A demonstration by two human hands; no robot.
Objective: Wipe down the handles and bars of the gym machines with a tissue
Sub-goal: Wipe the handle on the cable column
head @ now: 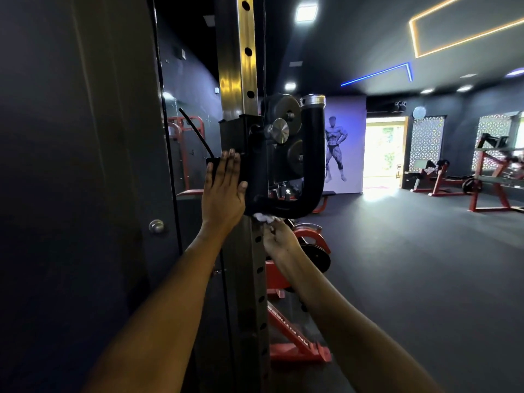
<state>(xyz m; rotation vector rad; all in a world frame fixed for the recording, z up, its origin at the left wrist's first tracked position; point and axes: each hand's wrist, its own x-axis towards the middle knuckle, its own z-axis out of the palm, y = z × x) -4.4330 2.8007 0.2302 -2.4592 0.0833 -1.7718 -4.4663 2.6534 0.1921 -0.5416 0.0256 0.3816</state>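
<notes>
A crumpled white tissue (265, 217) is pressed up against the underside of a black J-shaped handle (307, 177) on a cable machine, just right of frame centre. The right hand (279, 236) pinches the tissue from below, fingers bunched round it, at about 6 o'clock from the handle's bend. The left hand (224, 188) lies flat, fingers straight and together, against the black sliding carriage (246, 154) at 9 o'clock from the handle, apparently steadying it on the perforated steel upright (241, 66).

Step in hand, by the look of it: wiping the handle's lower run, near where it joins the carriage. Next move prob. calls for drawing the tissue along the curve and up the vertical grip toward its chrome end cap (313, 99) at 12 o'clock, w/ the left hand bracing so the carriage doesn't shift.

Beyond, at 3 o'clock, red-framed machines (453, 180) stand on dark rubber flooring (397, 265); a bright doorway (381, 151) glows at 2 o'clock.
</notes>
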